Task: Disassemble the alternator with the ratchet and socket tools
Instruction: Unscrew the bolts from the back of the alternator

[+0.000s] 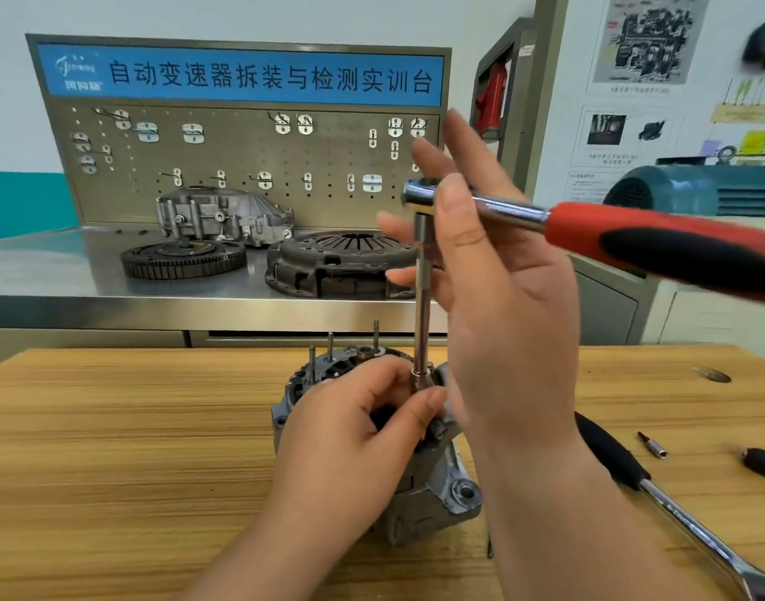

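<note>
The grey alternator stands on end on the wooden table, with several studs sticking up from its top. My left hand grips its upper part, thumb beside the socket. A slim extension bar rises straight from the socket to the chrome head of the ratchet. Its red and black handle points right and looks blurred. My right hand holds the ratchet just behind the head, thumb over the neck and fingers spread straight behind the bar.
On the table to the right lie a long chrome tool with a black grip, a small bit and a black item. Behind stands a steel bench with a flywheel, a clutch cover, a housing and a pegboard.
</note>
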The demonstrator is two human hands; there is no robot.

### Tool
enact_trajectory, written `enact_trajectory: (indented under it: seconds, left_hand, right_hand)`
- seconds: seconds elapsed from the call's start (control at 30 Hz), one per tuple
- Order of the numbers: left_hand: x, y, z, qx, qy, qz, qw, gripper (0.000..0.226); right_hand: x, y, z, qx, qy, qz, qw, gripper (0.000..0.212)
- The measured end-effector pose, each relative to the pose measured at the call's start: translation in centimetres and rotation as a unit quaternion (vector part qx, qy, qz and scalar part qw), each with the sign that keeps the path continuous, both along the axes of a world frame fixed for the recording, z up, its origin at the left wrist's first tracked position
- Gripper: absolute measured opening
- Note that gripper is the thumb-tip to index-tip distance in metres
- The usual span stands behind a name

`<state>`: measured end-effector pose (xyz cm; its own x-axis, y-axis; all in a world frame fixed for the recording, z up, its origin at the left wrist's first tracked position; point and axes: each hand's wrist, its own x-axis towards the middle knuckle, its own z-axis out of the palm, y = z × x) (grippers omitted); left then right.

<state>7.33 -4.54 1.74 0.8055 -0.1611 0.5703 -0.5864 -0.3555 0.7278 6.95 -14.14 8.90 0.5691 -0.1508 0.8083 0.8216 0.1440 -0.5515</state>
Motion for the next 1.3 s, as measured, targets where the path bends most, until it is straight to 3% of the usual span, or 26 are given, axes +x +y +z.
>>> enact_trajectory:
  seconds: [0.13,0.23,0.33,0.4,0.47,0.53,0.63,0.73,0.83,0.93,1.1,1.2,1.3]
  left_hand:
    - [-0.2,0.0,0.1,0.027,-0.037,0.009,0.999,0.039]
    - [-0.3,-0.2,0.2,0.038,-0.03,0.01,0.999,0.028]
    - [-0.2,-0.2,0.1,0.02,-0.01,0.01,1.0,0.024]
    - [-0.2,-0.1,0.1,0.003,-0.001,0.005,1.0,0.03]
    - [-0.2,0.0,0.2,0.003,0.002,0.005,1.0,0.038]
    - [-0.1,0.0,0.1,0.008,-0.002,0.006,1.0,0.034]
    - [-0.4,-0.2,0.2,0.027,-0.025,0.002,0.999,0.035]
    - [-0.4,-0.5,0.0,0.022,-0.034,0.018,0.999,0.027]
    - [-0.2,-0.5,-0.1,-0.006,-0.022,0.03,0.999,0.018]
    - [-0.2,-0.3,0.0,-0.013,-0.014,0.028,0.999,0.02]
    - [-0.3,-0.1,0.0,0.013,-0.042,0.019,0.999,0.026]
    - [-0.4,-0.5,-0.3,0.036,-0.036,0.017,0.999,0.025]
    - [-0.2,-0.7,-0.4,0.025,-0.032,0.02,0.999,0.028]
  right_hand:
    - [-0.1,-0.4,0.2,0.081,0.092,0.126,0.984,0.03]
    - [-0.1,-0.5,0.2,0.088,0.115,0.087,0.986,0.03]
    - [-0.4,-0.3,0.0,0.046,0.045,-0.026,0.998,0.019]
    - [-0.8,-0.2,0.1,0.006,0.001,-0.051,0.999,0.027]
    - [-0.8,-0.3,0.1,-0.002,0.02,-0.033,0.999,0.027]
    - [-0.8,-0.2,0.2,0.052,0.067,0.063,0.994,0.025]
    - [-0.4,-0.5,0.4,0.09,0.122,0.117,0.981,0.041]
    - [-0.1,-0.7,0.3,0.085,0.132,0.088,0.984,0.037]
    - [0.1,-0.6,0.1,0.069,0.063,0.023,0.995,0.023]
    - [0.1,-0.2,0.1,0.046,0.017,0.025,0.998,0.028]
    - [0.0,-0.4,0.3,0.116,0.097,0.159,0.976,0.034]
    - [0.0,-0.8,0.4,0.112,0.124,0.154,0.974,0.048]
    - [0.2,-0.5,0.1,0.071,0.079,0.073,0.992,0.036]
